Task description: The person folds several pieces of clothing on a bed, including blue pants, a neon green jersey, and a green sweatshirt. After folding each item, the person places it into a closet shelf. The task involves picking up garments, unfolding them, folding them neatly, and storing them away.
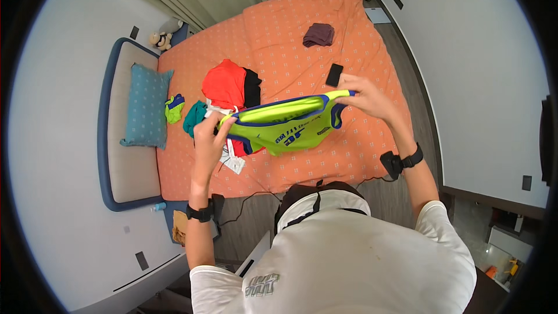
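Observation:
A neon-yellow sleeveless sports jersey with blue trim hangs stretched between my two hands above the bed. My left hand pinches one shoulder strap, and my right hand grips the other. The wide neck opening faces up, and the printed side is turned towards me. Beyond the jersey's left part lies a heap of clothes: a red garment, a black one, a teal one and a white one. The jersey hides part of this heap.
An orange patterned bedspread covers the bed. On it lie a folded dark purple garment, a black phone near my right hand, and a small yellow-and-blue garment by a blue pillow. Black cables run along the near side.

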A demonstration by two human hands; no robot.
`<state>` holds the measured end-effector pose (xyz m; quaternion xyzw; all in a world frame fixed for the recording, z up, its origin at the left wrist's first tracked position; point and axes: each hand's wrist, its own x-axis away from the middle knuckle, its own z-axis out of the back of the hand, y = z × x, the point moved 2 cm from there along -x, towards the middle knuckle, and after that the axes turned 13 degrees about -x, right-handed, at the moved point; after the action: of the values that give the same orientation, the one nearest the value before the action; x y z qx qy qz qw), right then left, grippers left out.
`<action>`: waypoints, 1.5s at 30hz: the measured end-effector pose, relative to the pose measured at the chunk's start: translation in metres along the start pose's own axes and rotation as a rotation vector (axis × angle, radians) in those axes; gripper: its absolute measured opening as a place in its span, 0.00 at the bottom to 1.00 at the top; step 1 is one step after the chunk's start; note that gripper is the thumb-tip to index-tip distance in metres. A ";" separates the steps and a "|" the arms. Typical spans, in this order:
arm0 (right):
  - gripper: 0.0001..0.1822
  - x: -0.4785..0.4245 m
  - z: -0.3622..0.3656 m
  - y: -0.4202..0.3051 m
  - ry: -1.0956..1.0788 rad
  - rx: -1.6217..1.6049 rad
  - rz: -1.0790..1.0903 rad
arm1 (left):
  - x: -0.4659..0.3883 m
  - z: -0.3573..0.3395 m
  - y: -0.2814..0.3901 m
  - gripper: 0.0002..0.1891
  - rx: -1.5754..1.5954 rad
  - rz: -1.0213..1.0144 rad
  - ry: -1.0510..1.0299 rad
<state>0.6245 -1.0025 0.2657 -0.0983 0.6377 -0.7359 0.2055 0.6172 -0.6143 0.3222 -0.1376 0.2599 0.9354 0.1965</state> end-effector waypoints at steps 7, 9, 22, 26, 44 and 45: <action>0.15 0.051 -0.043 0.045 0.104 -0.241 -0.123 | 0.046 -0.031 -0.002 0.09 -0.014 0.003 -0.050; 0.16 0.068 -0.045 0.053 0.078 -0.171 -0.281 | 0.058 -0.032 -0.002 0.08 -0.019 0.010 -0.094; 0.14 0.058 -0.087 0.055 0.445 -0.283 -0.503 | 0.044 -0.051 -0.047 0.05 0.276 0.211 -0.306; 0.13 0.026 -0.097 0.047 0.665 -0.188 -0.409 | 0.029 -0.064 -0.065 0.06 0.326 0.303 -0.281; 0.16 -0.063 -0.198 0.005 0.621 0.288 0.084 | 0.011 -0.118 -0.004 0.05 0.914 0.665 -0.082; 0.17 -0.064 -0.198 0.005 0.613 0.322 0.087 | 0.010 -0.118 -0.004 0.05 0.920 0.659 -0.096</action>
<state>0.6017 -0.7980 0.2349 0.1882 0.5489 -0.8130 0.0485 0.6283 -0.6720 0.2188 0.0932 0.6605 0.7430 -0.0543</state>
